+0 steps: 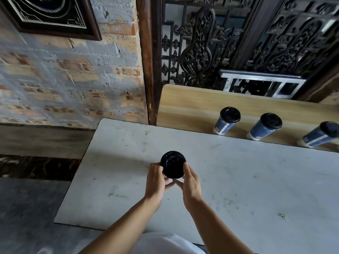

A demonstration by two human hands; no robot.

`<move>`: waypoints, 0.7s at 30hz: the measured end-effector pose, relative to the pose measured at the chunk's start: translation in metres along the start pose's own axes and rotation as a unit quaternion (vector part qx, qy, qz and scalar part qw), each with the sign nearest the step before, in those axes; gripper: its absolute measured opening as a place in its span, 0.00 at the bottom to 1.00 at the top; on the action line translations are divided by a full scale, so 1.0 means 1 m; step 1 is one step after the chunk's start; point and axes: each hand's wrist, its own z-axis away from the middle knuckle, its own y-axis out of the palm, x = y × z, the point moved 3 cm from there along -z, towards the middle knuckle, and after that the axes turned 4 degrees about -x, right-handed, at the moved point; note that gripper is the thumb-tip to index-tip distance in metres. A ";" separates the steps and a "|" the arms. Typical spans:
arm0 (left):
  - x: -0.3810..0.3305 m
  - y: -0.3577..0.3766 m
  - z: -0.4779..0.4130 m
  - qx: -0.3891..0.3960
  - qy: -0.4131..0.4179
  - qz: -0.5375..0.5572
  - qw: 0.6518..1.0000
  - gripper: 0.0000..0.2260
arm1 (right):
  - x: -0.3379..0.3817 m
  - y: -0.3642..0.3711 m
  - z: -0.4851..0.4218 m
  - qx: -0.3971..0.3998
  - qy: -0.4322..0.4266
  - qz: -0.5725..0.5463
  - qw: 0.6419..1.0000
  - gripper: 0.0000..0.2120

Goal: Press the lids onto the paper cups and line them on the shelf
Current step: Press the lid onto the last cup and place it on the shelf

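A paper cup with a black lid point(172, 164) stands on the white table point(238, 180), seen from straight above, so its body is hidden. My left hand point(156, 182) grips its left side and my right hand point(189, 186) its right side, with the thumbs meeting below the lid. Three blue paper cups with black lids stand in a row on the wooden shelf point(187, 105) behind the table: the left cup point(226, 121), the middle cup point(264, 127) and the right cup point(320, 134) at the frame edge.
A brick wall point(69, 76) with a dark framed picture point(51, 15) rises at the left. Behind the shelf stands a carved dark wooden screen point(238, 39) and a metal frame point(262, 83). The table's left edge drops to a grey floor point(27, 208).
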 end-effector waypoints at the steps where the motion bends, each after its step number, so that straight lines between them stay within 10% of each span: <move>1: 0.001 0.001 -0.001 -0.014 0.016 -0.009 1.000 0.09 | 0.001 -0.001 -0.003 -0.005 0.001 0.022 1.000 0.17; 21: -0.002 -0.005 -0.025 0.059 -0.064 -0.096 0.992 0.15 | 0.004 -0.023 -0.027 -0.017 -0.044 0.159 0.986 0.25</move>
